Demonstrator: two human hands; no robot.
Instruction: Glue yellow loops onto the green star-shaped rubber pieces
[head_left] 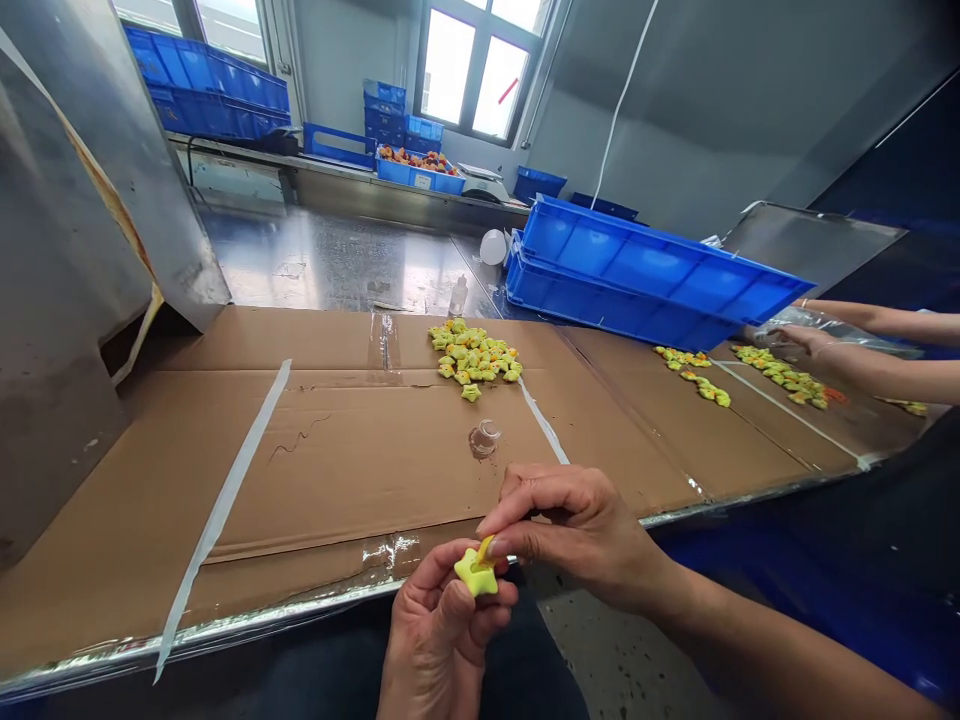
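Observation:
Between the fingers and thumb of my left hand [439,625] is a small yellow-green star-shaped piece [472,577], with a hollow showing in its upper face. My right hand [581,530] pinches a small yellow-orange piece [485,548] by its end, and the other end touches the star. Both hands are just in front of the table's near edge. Beyond them on the cardboard [360,450] lies a pile of yellow-green stars with orange parts [476,355]. Nearer to my right hand is a small clear round cup or cap [486,432] on a dark smudge.
Two stacked blue crates [637,275] stand at the back right. A small clear bottle [458,296] is behind the pile. On the right, another person's hands [814,345] hold clear plastic above more stars [780,375]. A metal housing [112,190] borders the left side.

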